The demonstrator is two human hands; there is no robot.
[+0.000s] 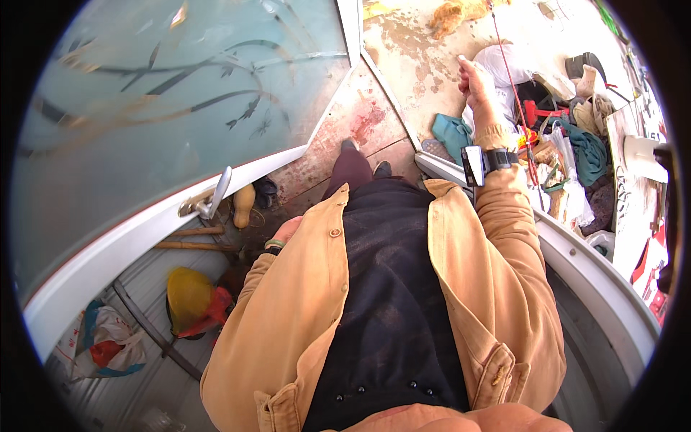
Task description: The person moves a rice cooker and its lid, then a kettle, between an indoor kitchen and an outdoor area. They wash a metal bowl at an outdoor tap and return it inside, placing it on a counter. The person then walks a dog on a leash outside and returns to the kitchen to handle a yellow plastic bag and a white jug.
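My right hand (475, 83) reaches forward through a doorway, fingers curled; something small and whitish shows at its fingertips, too bright to identify. Its wrist bears a black strap with a small device (475, 164). Partly behind the tan jacket (313, 281), my left hand (289, 229) hangs low at my side, its fingers hidden. Ahead and left of me stands a frosted glass door (178, 119) with a metal lever handle (216, 194), swung open. The white door frame (572, 251) runs beneath my right arm. A red cord (510, 70) hangs just right of my right hand.
A yellow hard hat (186, 297), wooden poles (194, 245) and a plastic bag (116, 345) lie at left. Shoes (244, 205) sit by the door. Beyond the threshold (397, 105) are a white sack (502, 65), teal cloth (583, 151) and piled clutter; an orange-furred animal (459, 16) is farther out.
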